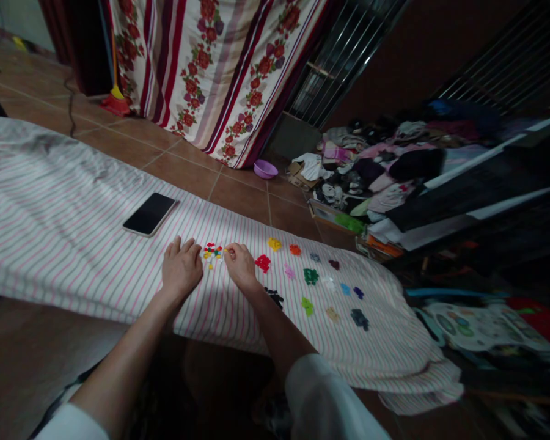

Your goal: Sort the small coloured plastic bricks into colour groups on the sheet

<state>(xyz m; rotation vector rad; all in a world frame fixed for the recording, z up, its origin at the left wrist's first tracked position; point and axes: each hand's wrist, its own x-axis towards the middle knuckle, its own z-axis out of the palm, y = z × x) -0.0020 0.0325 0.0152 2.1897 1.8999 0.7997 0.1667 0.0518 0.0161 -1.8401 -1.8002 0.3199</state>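
A small mixed pile of red, yellow, green and white pieces (212,252) lies on the striped cloth (96,208) between my hands. My left hand (182,267) rests on the cloth just left of the pile, fingers stretched out and holding nothing. At the pile's right side my right hand (241,266) has thumb and fingers pinched together, with a tiny yellow piece (226,250) showing at the tips. Nearest to it on the right is a heap of red pieces (263,263). Black pieces (275,298) are partly hidden by my right forearm.
More heaps sorted by colour spread rightward, among them yellow (274,244), orange (295,250), dark green (310,276) and dark grey (360,319). A phone (150,214) lies left. Beyond are a purple basin (266,169), a floral curtain (201,73) and piled clothes (371,165).
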